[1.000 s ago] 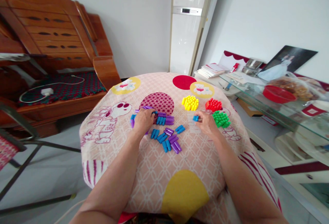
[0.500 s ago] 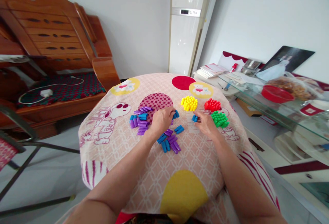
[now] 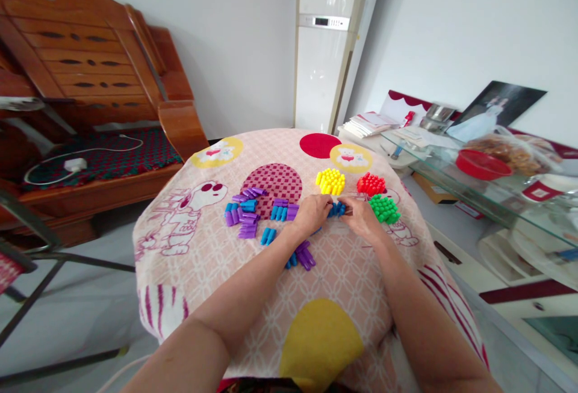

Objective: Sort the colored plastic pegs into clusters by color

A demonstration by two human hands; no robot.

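Note:
Between my two hands, on the patterned cloth, lie blue plastic pieces (image 3: 336, 209), small and bullet-like. My left hand (image 3: 312, 213) closes on the left end of them, fingertips pinched. At their right end my right hand (image 3: 360, 217) grips with curled fingers. Purple pieces (image 3: 246, 225) mixed with blue ones spread to the left, some in short rows. More purple pieces (image 3: 306, 256) lie near my left forearm, which partly covers them. Just beyond my hands stands a yellow cluster (image 3: 330, 182). A red cluster (image 3: 371, 184) and a green cluster (image 3: 385, 209) sit right of my right hand.
The round table wears a printed cloth (image 3: 203, 284). At the right is a glass shelf (image 3: 433, 167) with a red bowl (image 3: 483, 165), papers and a photo. A wooden bench (image 3: 90, 80) stands at the left, a tall white cabinet-like unit (image 3: 321, 68) behind.
My left hand has moved right with its blue piece, up against the pieces at my right hand. Purple and blue pieces it was covering now show. The view has shifted slightly.

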